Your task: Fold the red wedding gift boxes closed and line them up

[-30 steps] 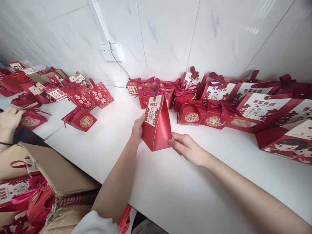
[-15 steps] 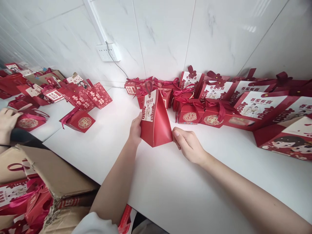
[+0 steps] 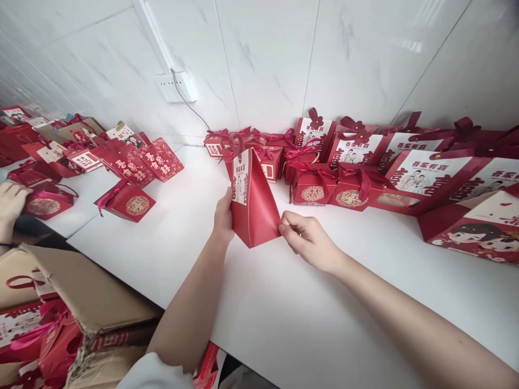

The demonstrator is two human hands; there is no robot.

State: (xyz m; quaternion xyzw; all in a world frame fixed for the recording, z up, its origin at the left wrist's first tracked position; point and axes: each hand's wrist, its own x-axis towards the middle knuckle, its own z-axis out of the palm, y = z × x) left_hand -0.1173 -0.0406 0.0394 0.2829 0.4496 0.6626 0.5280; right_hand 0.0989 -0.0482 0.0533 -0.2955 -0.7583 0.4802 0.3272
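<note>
A red triangular gift box (image 3: 259, 205) stands tilted in front of me, its plain side panel toward me. A white label with red characters and a couple's picture covers its left face, and a ribbon loop sits at the peak. My left hand (image 3: 224, 216) is closed on the box's left side, with the fingertips hidden behind it. At the lower right corner, my right hand (image 3: 306, 237) pinches the edge between thumb and curled fingers. Small red boxes with bows (image 3: 312, 183) stand just behind.
More red gift boxes (image 3: 430, 173) line the wall at right. Loose boxes (image 3: 125, 202) lie at left, near another person's hand (image 3: 12, 202). An open cardboard carton (image 3: 89, 286) with red boxes stands at lower left. A socket strip (image 3: 176, 86) is on the tiled wall.
The box has turned slightly, showing less of its label and more of its side panel. My right thumb and fingers have moved a little left onto its corner. The view has shifted slightly.
</note>
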